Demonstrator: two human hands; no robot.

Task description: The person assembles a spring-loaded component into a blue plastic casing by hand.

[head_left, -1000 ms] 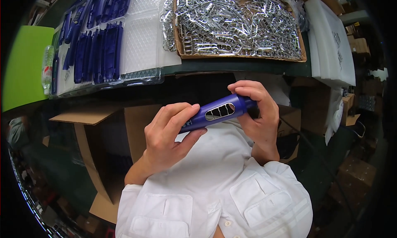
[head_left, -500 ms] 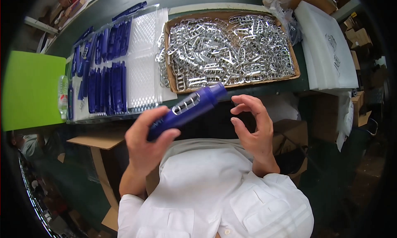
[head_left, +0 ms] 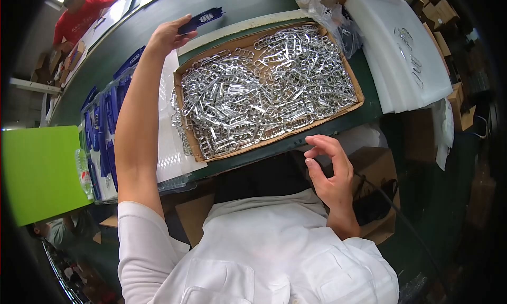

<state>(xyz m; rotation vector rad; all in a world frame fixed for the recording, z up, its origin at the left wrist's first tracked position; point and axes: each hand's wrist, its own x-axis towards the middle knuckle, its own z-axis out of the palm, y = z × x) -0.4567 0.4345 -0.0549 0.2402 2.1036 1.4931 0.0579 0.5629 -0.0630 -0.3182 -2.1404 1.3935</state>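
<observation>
My left hand (head_left: 172, 35) is stretched out past the far left corner of the carton. Its thumb and fingers are closed on one end of a dark blue plastic tube-shaped part (head_left: 203, 20), which shows pale metal in its side. Closer to my body, in front of the table edge, my right hand (head_left: 331, 173) holds nothing, its fingers curled with a gap between thumb and fingertips. Between my hands lies a shallow cardboard box (head_left: 280, 131) heaped with shiny metal clips (head_left: 227, 92). Several more blue plastic parts (head_left: 108, 111) lie left of my forearm, partly hidden by it.
A clear textured plastic tray (head_left: 168, 129) sits beside the box. White foam sheets (head_left: 380, 55) are stacked to the right with a few clips on top, near a crumpled plastic bag (head_left: 317, 5). A green board (head_left: 42, 172) and a bottle (head_left: 83, 172) are at left. A person in red (head_left: 76, 21) is beyond.
My left hand has carried the blue part from in front of the box to the far side of the table. My right hand has barely moved. The view has shifted, bringing the person in red into sight.
</observation>
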